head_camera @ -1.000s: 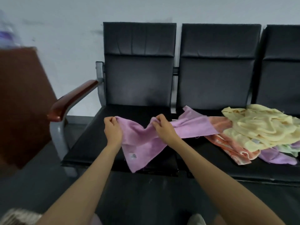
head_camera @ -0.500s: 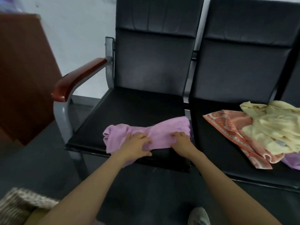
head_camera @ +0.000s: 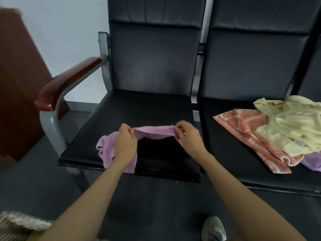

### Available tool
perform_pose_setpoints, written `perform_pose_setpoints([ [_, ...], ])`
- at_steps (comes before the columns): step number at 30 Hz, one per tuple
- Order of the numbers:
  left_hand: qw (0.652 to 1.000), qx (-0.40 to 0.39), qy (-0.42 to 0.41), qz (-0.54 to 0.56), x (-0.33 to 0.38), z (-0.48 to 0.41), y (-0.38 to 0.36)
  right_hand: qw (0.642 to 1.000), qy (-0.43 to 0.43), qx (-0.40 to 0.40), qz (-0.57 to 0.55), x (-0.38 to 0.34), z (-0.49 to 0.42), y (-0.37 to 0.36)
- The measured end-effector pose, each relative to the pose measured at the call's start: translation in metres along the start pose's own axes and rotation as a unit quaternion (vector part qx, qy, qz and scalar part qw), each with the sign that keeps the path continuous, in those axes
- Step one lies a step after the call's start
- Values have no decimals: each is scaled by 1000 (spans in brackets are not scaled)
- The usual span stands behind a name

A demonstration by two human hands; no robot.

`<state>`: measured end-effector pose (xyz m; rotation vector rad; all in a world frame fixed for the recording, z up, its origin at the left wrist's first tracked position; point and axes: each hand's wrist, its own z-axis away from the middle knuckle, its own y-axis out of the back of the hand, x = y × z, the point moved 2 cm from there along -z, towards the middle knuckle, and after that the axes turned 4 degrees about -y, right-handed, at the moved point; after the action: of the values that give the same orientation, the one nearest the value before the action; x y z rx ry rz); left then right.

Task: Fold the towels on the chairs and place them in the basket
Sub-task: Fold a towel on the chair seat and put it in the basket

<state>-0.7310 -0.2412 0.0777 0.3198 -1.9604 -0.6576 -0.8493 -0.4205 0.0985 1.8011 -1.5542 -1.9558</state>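
Pinching the pink towel (head_camera: 152, 132) by its upper edge, your left hand (head_camera: 125, 144) and right hand (head_camera: 188, 136) both have fingers closed on it above the left chair seat (head_camera: 139, 108). More towels (head_camera: 278, 129) lie heaped on the neighbouring seat.

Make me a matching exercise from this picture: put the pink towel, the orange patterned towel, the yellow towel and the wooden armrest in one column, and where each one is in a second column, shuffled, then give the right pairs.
Things:
1. pink towel
2. orange patterned towel
3. yellow towel
4. wooden armrest

Places:
A. on top of the pile on the right seat
B. fixed to the grey frame at the left end of the chairs
C. pinched between the left hand and right hand over the left seat
D. spread on the right seat, partly under another towel

Pairs: 1-C, 2-D, 3-A, 4-B
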Motion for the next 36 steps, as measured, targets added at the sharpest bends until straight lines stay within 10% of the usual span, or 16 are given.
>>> perform_pose_setpoints([
  [3,999,39,-9,12,-13,-9,20,974,56,-149,-160,-37,11,-10],
  [8,957,80,169,-220,-21,-4,15,951,97,-220,194,-12,18,-27],
  [10,980,-125,-75,-133,-23,-1,-5,944,54,-245,217,0,18,-23],
  [12,931,-307,-189,-56,-12,15,2,939,21,-258,226,6,21,-13],
  [17,933,-322,-151,-56,-24,4,4,880,-15,-344,326,22,32,12],
  [28,963,-177,-197,-39,-15,4,14,994,-11,-79,69,20,34,36],
  [32,985,-101,-131,42,13,5,25,993,-76,16,-95,8,29,54],
  [36,987,-111,-83,83,26,6,25,995,-95,-19,-20,-20,-15,46],
])
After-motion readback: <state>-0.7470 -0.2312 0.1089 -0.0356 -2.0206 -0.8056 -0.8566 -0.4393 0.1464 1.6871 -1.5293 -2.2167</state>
